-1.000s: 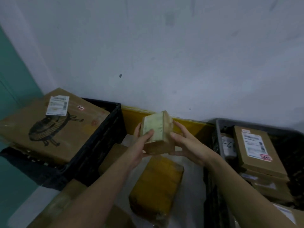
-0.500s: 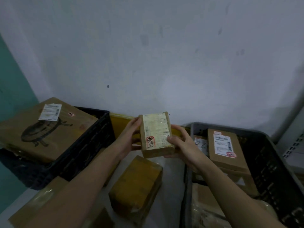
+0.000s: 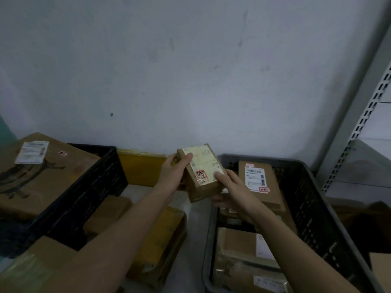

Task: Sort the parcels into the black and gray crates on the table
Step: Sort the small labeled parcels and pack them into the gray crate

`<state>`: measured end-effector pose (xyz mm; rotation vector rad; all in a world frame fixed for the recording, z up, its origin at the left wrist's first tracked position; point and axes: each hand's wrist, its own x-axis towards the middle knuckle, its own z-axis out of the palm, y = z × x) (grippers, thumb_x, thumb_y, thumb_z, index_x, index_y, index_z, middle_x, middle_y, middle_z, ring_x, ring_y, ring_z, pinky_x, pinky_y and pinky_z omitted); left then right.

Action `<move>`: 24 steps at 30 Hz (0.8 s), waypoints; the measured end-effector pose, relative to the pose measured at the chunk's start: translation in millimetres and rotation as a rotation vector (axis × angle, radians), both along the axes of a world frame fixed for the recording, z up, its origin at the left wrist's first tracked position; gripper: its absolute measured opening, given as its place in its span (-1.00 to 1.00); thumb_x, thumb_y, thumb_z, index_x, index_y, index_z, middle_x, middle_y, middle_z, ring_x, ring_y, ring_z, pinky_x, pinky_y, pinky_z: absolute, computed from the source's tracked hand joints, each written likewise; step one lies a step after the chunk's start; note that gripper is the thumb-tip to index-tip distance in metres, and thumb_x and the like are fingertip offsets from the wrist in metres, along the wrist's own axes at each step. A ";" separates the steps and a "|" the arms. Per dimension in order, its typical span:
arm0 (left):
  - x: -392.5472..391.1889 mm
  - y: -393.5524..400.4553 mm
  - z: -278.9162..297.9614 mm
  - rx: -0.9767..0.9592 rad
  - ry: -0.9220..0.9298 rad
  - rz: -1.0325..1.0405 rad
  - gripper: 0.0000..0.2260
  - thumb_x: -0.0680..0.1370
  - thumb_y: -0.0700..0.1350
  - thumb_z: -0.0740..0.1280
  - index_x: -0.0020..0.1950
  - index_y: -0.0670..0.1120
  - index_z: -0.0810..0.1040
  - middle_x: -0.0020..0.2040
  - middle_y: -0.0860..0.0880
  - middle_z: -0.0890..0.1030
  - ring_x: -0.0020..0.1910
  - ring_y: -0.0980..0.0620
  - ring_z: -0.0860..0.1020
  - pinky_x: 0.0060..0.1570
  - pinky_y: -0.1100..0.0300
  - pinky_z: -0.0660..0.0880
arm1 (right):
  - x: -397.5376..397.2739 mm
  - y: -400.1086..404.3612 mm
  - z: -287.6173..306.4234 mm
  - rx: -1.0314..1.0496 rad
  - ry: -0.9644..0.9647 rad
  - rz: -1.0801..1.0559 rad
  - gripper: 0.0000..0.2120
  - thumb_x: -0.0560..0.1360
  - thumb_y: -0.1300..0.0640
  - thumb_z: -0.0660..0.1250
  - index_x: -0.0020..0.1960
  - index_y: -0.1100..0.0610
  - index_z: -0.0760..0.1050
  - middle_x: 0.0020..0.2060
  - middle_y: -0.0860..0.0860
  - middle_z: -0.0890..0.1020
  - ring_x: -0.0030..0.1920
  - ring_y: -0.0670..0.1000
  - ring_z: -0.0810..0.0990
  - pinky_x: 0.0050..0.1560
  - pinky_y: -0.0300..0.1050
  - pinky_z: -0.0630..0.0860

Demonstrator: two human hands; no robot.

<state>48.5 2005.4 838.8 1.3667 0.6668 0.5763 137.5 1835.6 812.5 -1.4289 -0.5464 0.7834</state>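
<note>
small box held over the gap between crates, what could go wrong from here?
1. The small parcel is held by both hands, left and right, above the table gap; a slip would likely drop it onto the yellow parcel below.
2. The gray crate already holds several boxes, so it may land tilted on the labelled box.
3. The black crate is filled by a large box; little room shows there.

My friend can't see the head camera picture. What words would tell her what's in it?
Two hands, left hand and right hand, hold a small brown parcel with a label between a black crate and a gray crate. Both crates already hold cardboard parcels, and more lie on the table.
</note>
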 end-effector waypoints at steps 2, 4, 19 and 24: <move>11.1 -10.5 0.6 0.004 0.004 -0.017 -0.60 0.55 0.06 0.41 0.35 -0.01 0.49 0.10 -0.06 0.67 -0.01 -0.05 0.66 -0.15 0.02 0.63 | 5.8 -10.0 -2.4 0.021 0.048 -0.028 -0.65 0.62 -0.03 0.28 0.37 0.01 0.40 0.18 0.09 0.62 0.07 0.16 0.70 0.10 0.13 0.64; 20.7 -19.1 -0.5 0.000 0.000 -0.045 -0.59 0.55 0.06 0.42 0.35 -0.02 0.49 0.10 -0.07 0.67 -0.01 -0.05 0.66 -0.14 0.01 0.64 | 12.5 -17.7 -4.5 0.043 0.073 -0.062 -0.68 0.61 0.00 0.30 0.35 0.02 0.44 0.18 0.08 0.63 0.10 0.09 0.69 0.12 0.11 0.64; 41.8 -65.2 -103.8 0.361 0.451 -0.320 -0.40 0.68 0.03 0.20 0.64 0.01 -0.03 0.62 -0.03 0.06 0.57 -0.10 0.12 0.48 0.02 0.18 | 68.4 -91.0 -19.4 -0.087 0.208 -0.365 -0.70 0.60 -0.08 0.25 0.25 0.04 0.48 0.18 0.16 0.54 0.13 0.17 0.61 -0.10 0.04 0.66; 42.2 -72.4 -126.7 0.295 0.416 -0.285 -0.48 0.70 0.03 0.14 0.63 0.00 0.07 0.58 0.00 0.23 0.53 -0.08 0.25 0.47 0.00 0.25 | 74.8 -124.5 -35.4 -0.373 0.340 -0.090 -0.47 0.53 -0.23 0.27 0.32 0.12 0.42 0.11 0.20 0.59 0.00 0.18 0.65 -0.12 0.02 0.64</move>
